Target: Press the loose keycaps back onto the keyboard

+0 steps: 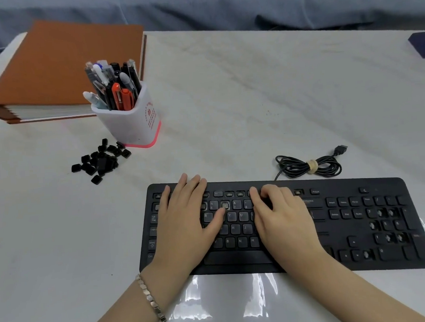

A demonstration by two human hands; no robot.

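I read bare white marbled desk [252,96] left of and behind the flat black plastic keyboard [359,226]. A white pink-based pen cup [132,123] stands just beside the heap of loose black keycaps [102,162]; a coiled black cable [291,167] lies near the keyboard's back edge.

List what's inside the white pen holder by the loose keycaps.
The pen holder holds a crowded bunch of pens, black, white and two orange. Its wall hides their lower ends and anything at the bottom.
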